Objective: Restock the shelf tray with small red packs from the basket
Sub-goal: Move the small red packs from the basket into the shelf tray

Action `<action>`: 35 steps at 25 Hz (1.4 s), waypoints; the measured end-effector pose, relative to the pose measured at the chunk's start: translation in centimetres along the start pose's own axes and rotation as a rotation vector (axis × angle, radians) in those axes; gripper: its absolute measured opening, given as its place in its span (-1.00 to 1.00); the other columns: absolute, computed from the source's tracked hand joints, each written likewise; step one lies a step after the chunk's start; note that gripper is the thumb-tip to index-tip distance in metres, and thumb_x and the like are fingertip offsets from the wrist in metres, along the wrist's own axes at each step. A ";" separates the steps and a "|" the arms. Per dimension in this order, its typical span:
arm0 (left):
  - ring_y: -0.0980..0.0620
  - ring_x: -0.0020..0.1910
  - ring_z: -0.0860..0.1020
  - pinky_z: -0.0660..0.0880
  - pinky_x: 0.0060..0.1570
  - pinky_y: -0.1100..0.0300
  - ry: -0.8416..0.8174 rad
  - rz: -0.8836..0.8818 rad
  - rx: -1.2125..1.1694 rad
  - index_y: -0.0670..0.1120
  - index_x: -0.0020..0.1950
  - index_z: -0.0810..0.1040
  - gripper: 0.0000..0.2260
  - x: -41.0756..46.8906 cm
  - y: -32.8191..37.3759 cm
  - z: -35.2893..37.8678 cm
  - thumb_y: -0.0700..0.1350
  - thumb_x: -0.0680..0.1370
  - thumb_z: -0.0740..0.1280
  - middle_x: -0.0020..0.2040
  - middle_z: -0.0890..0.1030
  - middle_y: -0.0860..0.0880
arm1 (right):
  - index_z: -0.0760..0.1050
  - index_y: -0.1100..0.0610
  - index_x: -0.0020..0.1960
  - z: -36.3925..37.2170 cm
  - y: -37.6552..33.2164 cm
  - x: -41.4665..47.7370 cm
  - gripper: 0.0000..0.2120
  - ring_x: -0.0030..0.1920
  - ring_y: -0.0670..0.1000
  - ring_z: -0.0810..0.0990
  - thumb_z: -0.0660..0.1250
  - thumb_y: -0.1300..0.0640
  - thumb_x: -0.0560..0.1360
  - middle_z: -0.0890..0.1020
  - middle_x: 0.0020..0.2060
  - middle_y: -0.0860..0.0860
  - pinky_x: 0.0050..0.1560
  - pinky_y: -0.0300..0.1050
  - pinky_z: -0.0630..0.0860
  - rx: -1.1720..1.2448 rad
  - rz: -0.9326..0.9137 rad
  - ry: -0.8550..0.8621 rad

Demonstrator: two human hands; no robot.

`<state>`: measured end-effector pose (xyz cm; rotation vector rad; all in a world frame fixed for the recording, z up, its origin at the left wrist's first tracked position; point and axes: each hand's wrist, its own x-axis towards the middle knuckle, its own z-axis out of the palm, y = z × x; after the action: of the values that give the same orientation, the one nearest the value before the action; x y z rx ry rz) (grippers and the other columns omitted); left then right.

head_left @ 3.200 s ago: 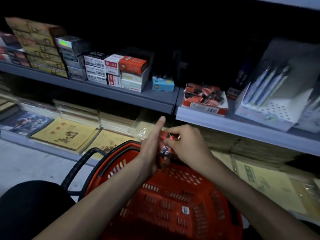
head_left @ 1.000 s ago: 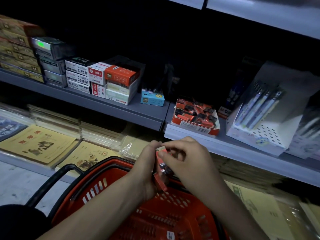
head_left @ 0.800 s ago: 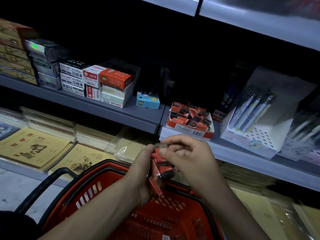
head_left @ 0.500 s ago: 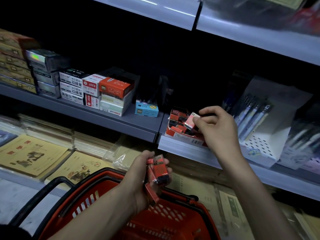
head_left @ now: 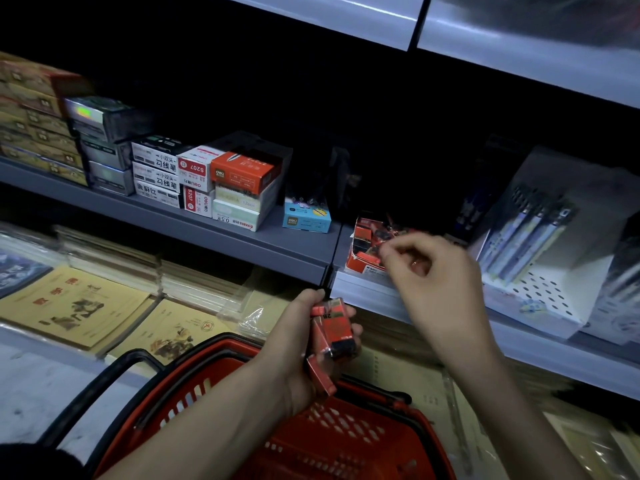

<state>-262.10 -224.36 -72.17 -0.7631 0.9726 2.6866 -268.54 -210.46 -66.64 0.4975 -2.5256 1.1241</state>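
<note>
My left hand (head_left: pixel 294 344) grips a bunch of small red packs (head_left: pixel 334 332) just above the far rim of the red basket (head_left: pixel 346 441). The red and white shelf tray (head_left: pixel 363 265) stands on the grey shelf at centre right, with several red packs (head_left: pixel 367 233) lying in it. My right hand (head_left: pixel 436 282) hovers at the tray's front right. Its fingers are curled, thumb against forefinger, and I see no pack in it. This hand hides the tray's right half.
Stacked stationery boxes (head_left: pixel 242 174) and a small blue box (head_left: pixel 306 220) fill the shelf left of the tray. A white pen display (head_left: pixel 540 244) stands close on its right. Wrapped notebooks (head_left: pixel 76 303) lie on the lower shelf. An upper shelf edge (head_left: pixel 346 15) overhangs.
My right hand took one pack from the bunch and carried it up to the tray. That pack has left my fingers and the hand has dropped slightly toward me. My left hand stays put.
</note>
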 end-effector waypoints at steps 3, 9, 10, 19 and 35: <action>0.00 -0.54 0.50 0.36 -0.66 0.38 0.007 -0.016 0.034 -0.20 -0.11 0.55 -0.63 -0.6 -0.2 0.3 0.06 0.69 0.20 -0.39 0.56 -0.14 | 0.66 -0.15 0.01 -0.3 -1.9 -4.1 -0.88 -0.40 -0.22 0.49 0.46 -0.10 0.49 0.61 -0.29 -0.12 -0.32 -0.30 0.40 0.100 0.127 -0.387; 0.09 -0.56 0.43 0.27 -0.59 0.33 0.054 -0.047 0.052 -0.11 -0.29 0.59 -0.56 -0.4 -1.5 -0.7 0.09 0.66 0.18 -0.40 0.56 -0.05 | 0.65 -0.18 0.08 0.3 -1.6 -6.4 -0.74 -0.35 -0.04 0.54 0.56 0.03 0.43 0.64 -0.19 -0.05 -0.26 -0.13 0.53 0.059 0.120 -0.494; 0.08 -0.55 0.42 0.27 -0.57 0.32 0.045 -0.054 0.041 -0.11 -0.30 0.59 -0.56 -0.6 -1.7 -0.6 0.09 0.65 0.18 -0.41 0.55 -0.05 | 0.65 -0.15 0.04 0.2 -1.5 -6.4 -0.74 -0.35 -0.01 0.57 0.58 0.07 0.40 0.66 -0.21 -0.05 -0.24 -0.07 0.57 0.097 0.140 -0.481; -0.04 -0.50 0.57 0.55 -0.55 0.26 0.021 -0.052 -0.065 -0.31 -0.08 0.58 -0.59 -0.6 -0.7 -0.5 0.02 0.69 0.22 -0.31 0.59 -0.24 | 0.64 0.06 0.00 -2.9 -0.1 -1.1 -0.82 -0.28 0.00 0.70 0.56 0.08 0.45 0.75 -0.20 0.01 -0.21 -0.19 0.63 0.438 0.268 -0.096; 0.02 -0.50 0.51 0.21 -0.73 0.41 -0.030 -0.057 0.016 -0.21 -0.11 0.57 -0.55 -0.5 -0.6 -0.5 0.12 0.69 0.15 -0.29 0.58 -0.16 | 0.69 -0.08 -0.08 -0.8 0.2 -3.1 -0.93 -0.35 -0.22 0.49 0.42 0.02 0.54 0.62 -0.32 -0.09 -0.32 -0.37 0.38 0.106 0.048 -0.124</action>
<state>-261.30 -224.21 -72.59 -0.7338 0.9494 2.6312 -265.77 -209.16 -67.65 0.5519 -2.6062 1.2871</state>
